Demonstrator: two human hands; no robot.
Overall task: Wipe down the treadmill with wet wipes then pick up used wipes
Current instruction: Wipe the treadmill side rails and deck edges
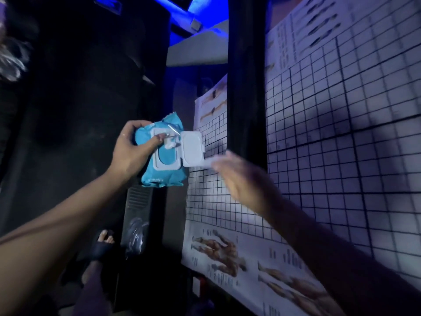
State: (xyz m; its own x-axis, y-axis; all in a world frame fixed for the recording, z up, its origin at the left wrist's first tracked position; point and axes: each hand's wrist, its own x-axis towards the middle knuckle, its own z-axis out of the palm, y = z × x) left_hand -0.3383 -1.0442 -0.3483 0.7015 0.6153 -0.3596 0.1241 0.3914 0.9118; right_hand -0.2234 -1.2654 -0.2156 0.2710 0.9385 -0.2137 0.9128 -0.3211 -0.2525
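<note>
Held wipes pack (164, 176) at frame centre, lid (192, 149) flipped open.
Gripped by left hand (129, 152), fingers curled round the blue wrapper; right hand (242, 179) blurred just right of the lid, grip impossible to tell; gridded chart (341, 133) behind at right.

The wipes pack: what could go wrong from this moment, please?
1. The left hand grips the pack near one edge only, so a hard pull on a wipe might tug it loose.
2. The right hand is blurred with motion and the light is dim, so it may miss the opening or knock the open lid.
3. If the lid is left open, the wipes may dry out.
</note>
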